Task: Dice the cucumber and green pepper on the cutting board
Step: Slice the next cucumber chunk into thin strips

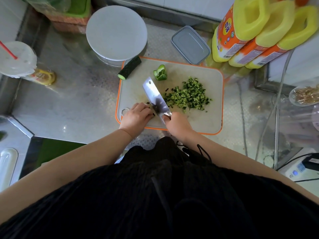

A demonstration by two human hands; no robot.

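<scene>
- Steel counter [72, 94]: I see the whole work area resting on this dimpled metal surface.
- Round white lid [116, 32]: on a container at the far side, just beyond the board's far left corner.
- Pale grey cutting board with orange rim [205, 121]: centre of the scene, carrying all the produce.
- Broad steel cleaver [155, 96]: blade angled far-left to near-right across the board's near left part.
- Right hand [177, 124]: fingers wrapped round the cleaver's handle at the board's near edge.
- Left hand [136, 115]: curled, fingertips pressing down a few dark cucumber strips that are mostly hidden beneath it, touching the blade's left face.
- Heap of diced cucumber [188, 96]: small green cubes to the right of the blade.
- Dark green cucumber stub [129, 67]: uncut, overhanging the board's far left corner.
- Green pepper piece [160, 73]: uncut, just beyond the cleaver's tip.
- Step in hand, as I judge it: cross-cutting the last strips of the current cucumber portion.
- Next move, I judge, calls for short chops with the left fingertips retreating, then fetching the stub and the pepper.
</scene>
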